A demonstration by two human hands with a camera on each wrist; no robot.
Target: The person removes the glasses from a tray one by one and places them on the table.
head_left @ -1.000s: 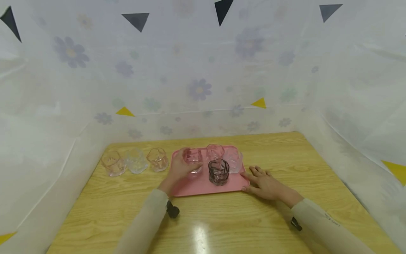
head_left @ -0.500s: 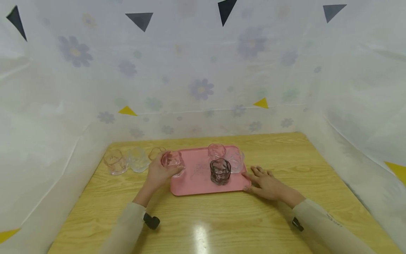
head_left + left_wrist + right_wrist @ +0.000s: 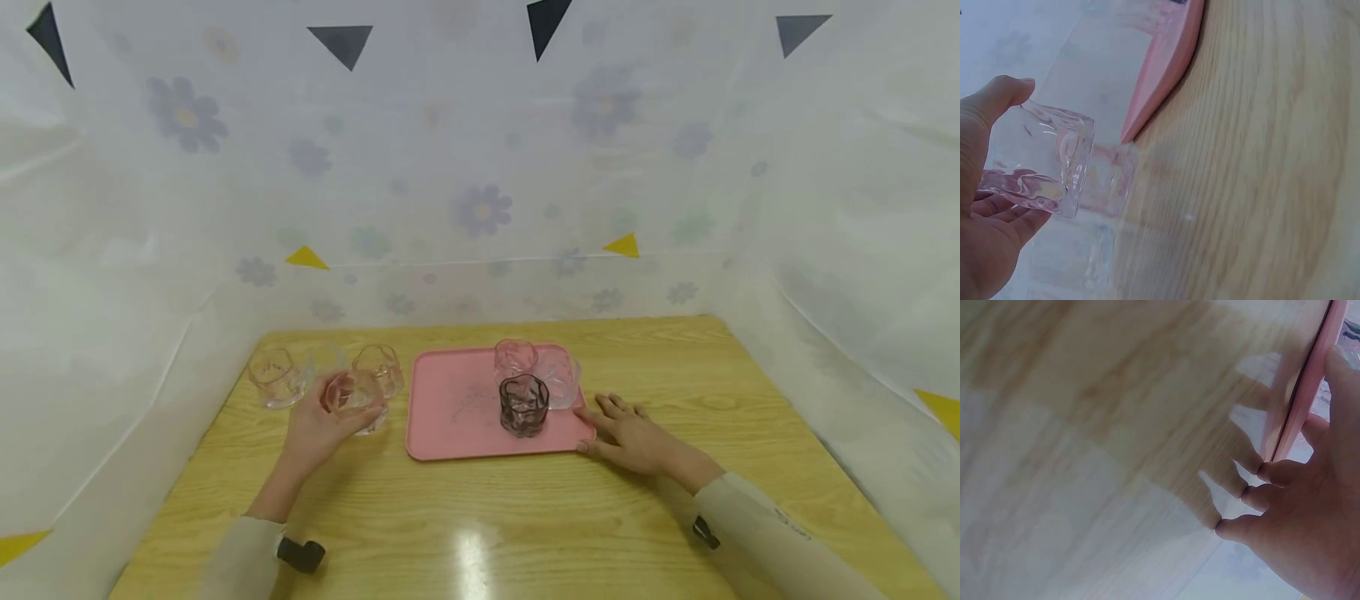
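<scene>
My left hand (image 3: 318, 425) grips a clear, pink-tinted glass tumbler (image 3: 363, 402) between thumb and fingers, left of the pink tray (image 3: 442, 421). In the left wrist view this tumbler (image 3: 1041, 156) is raised off the table, its wavy wall facing the camera. My right hand (image 3: 630, 437) rests on the table at the tray's right edge, fingers spread and holding nothing. In the right wrist view its fingertips (image 3: 1235, 528) touch the wood while the thumb lies along the tray's rim. On the tray's right half stand a smoky dark glass (image 3: 523, 407), a pink glass (image 3: 514, 357) and a clear glass (image 3: 564, 379).
Beyond my left hand, a row of glasses stands on the wooden table (image 3: 480, 517): a pinkish one (image 3: 276, 380) at far left, a clear one (image 3: 324, 358) partly hidden, and another pinkish one (image 3: 384, 367). White flower-printed sheeting (image 3: 420, 167) encloses the back and sides.
My left hand has carried the pink-tinted tumbler leftward off the tray and over the table, in front of the row of glasses. My right hand has stayed at the tray's edge.
</scene>
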